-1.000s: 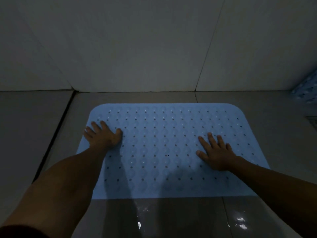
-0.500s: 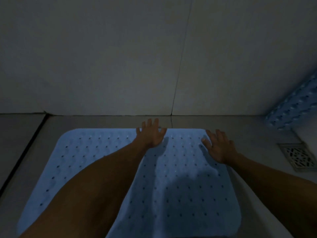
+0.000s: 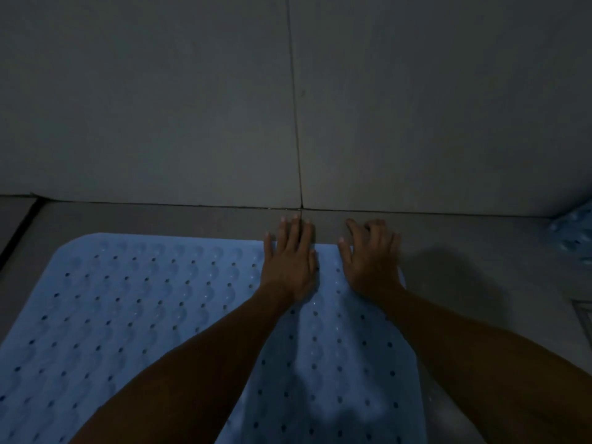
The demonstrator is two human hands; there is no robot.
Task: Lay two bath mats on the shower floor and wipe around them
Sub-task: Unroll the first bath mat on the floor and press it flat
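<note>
Mat (image 3: 134,315) runs off frame below, far edge under both hands.

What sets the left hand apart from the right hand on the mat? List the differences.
1. The left hand lies flat with straight fingers close together; the right hand has bent, spread fingers.
2. The left hand sits further in from the blue bath mat's far right corner; the right hand sits at that corner.

Shared: both rest on the mat's far edge, fingertips reaching onto the floor tile near the wall.
</note>
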